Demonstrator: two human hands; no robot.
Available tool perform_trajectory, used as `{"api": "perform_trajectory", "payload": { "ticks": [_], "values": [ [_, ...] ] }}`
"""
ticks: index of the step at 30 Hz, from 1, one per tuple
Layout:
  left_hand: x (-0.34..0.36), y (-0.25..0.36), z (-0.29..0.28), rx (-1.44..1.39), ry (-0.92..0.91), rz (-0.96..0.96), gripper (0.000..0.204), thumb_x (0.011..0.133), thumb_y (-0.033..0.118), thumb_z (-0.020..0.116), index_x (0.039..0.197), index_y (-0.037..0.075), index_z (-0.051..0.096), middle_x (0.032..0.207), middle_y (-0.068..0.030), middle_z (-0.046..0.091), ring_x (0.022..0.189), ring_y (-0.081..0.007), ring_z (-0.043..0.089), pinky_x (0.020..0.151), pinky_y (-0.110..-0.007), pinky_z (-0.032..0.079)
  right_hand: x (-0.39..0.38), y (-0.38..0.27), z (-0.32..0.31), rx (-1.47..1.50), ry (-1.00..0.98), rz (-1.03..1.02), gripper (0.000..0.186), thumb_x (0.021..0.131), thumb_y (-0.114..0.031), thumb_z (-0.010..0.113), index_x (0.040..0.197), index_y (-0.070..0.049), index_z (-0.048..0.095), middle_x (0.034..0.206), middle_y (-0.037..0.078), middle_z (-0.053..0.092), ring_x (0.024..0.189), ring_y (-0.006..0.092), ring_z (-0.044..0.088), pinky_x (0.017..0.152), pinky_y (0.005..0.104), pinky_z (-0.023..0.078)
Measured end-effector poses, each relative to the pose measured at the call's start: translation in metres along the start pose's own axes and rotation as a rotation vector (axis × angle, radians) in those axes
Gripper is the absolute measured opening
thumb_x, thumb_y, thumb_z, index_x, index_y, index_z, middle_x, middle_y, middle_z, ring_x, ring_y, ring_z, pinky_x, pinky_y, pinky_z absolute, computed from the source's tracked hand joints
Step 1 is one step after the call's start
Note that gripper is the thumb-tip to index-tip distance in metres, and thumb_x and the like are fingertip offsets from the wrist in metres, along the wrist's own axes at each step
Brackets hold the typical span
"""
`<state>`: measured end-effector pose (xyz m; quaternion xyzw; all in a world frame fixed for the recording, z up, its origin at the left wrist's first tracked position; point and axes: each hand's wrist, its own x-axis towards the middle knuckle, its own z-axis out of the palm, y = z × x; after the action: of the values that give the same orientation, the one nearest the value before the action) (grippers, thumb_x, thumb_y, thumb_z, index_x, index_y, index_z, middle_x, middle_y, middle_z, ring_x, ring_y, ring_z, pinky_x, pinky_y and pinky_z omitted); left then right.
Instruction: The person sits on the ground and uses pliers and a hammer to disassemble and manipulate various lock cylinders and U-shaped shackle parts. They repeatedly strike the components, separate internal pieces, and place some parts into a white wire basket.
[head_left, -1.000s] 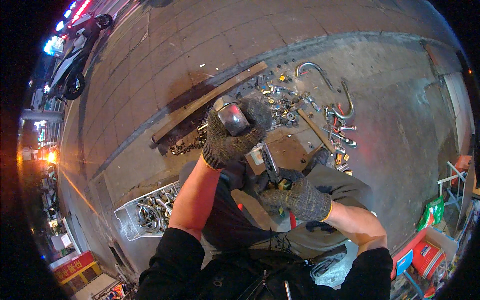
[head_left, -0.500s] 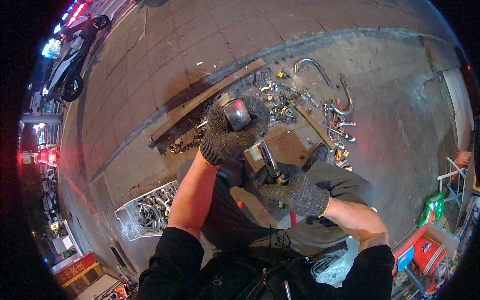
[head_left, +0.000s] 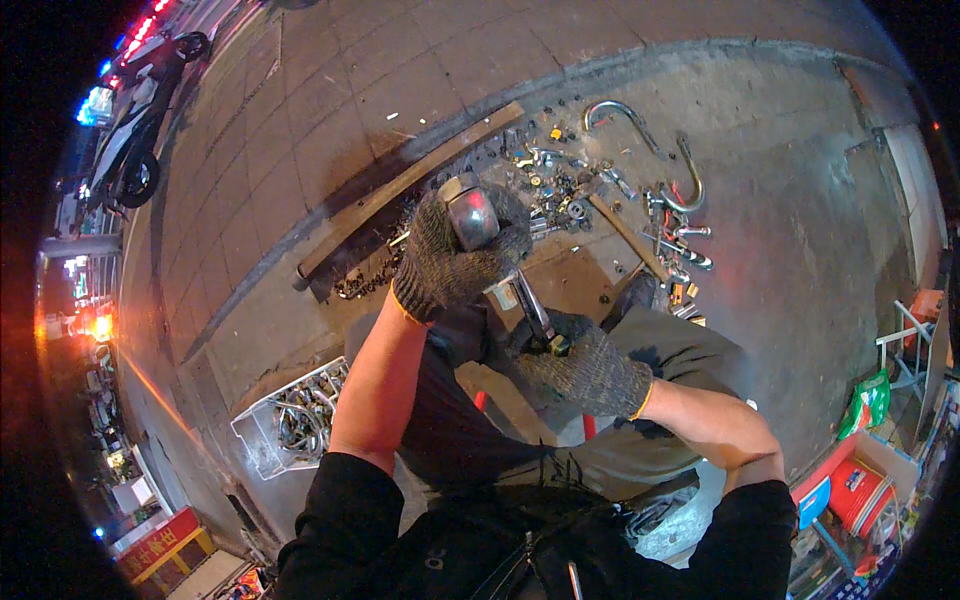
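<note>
My left hand (head_left: 445,255), in a dark knitted glove, is closed around a shiny, rounded chrome piece (head_left: 472,216) like a faucet body, with a squarish tan-coloured end at its top. Lower and to the right, my right hand (head_left: 590,372), in a matching glove, grips a narrow chrome bar (head_left: 534,308) whose dark end shows at its fingers. The bar slants up toward my left hand; whether it joins the rounded piece is hidden by the glove. Both hands are above my knees.
Beyond my hands lie small metal parts (head_left: 575,205), a wooden-handled tool (head_left: 628,237) and curved chrome pipes (head_left: 688,175). A wooden beam (head_left: 410,190) lies further left. A white crate (head_left: 262,440) of metal pieces stands at left, an open box (head_left: 808,478) at lower right.
The whole view has shifted slightly. Both hands keep their grips and nearly the same places over the knees. The distant light at left has turned from red to orange.
</note>
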<state>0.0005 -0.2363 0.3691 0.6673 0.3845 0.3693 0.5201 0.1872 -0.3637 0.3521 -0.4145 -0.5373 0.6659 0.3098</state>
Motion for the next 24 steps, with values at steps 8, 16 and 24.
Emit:
{"api": "perform_trajectory", "payload": {
  "ticks": [8,16,24],
  "values": [
    [-0.001,-0.001,-0.002,0.066,-0.033,-0.075,0.022,0.077,0.006,0.078,0.097,0.007,0.069,0.09,-0.0061,0.07,0.083,-0.0174,0.067,0.078,-0.032,0.055,0.004,0.0,0.005,-0.061,0.055,-0.036,0.02,0.092,-0.016,0.07,0.107,-0.004,0.069,0.089,0.007,0.069,0.081,0.0133,0.064,0.074,0.0324,0.052],
    [-0.001,0.001,-0.003,0.096,-0.035,-0.121,0.021,0.078,0.014,0.08,0.093,0.005,0.068,0.084,-0.0073,0.07,0.076,-0.0175,0.064,0.072,-0.032,0.053,0.006,0.005,0.005,-0.072,0.038,-0.064,0.019,0.091,-0.013,0.067,0.108,-0.003,0.067,0.097,0.011,0.07,0.089,0.0194,0.065,0.08,0.0357,0.051],
    [-0.006,-0.011,-0.007,0.083,-0.027,-0.166,0.023,0.081,0.009,0.078,0.101,0.003,0.07,0.093,-0.0059,0.071,0.085,-0.0167,0.068,0.078,-0.033,0.056,0.008,0.012,0.007,-0.088,0.056,-0.078,0.018,0.089,-0.013,0.07,0.103,-0.002,0.066,0.089,0.011,0.068,0.083,0.0181,0.065,0.074,0.0363,0.052]
  ]
}}
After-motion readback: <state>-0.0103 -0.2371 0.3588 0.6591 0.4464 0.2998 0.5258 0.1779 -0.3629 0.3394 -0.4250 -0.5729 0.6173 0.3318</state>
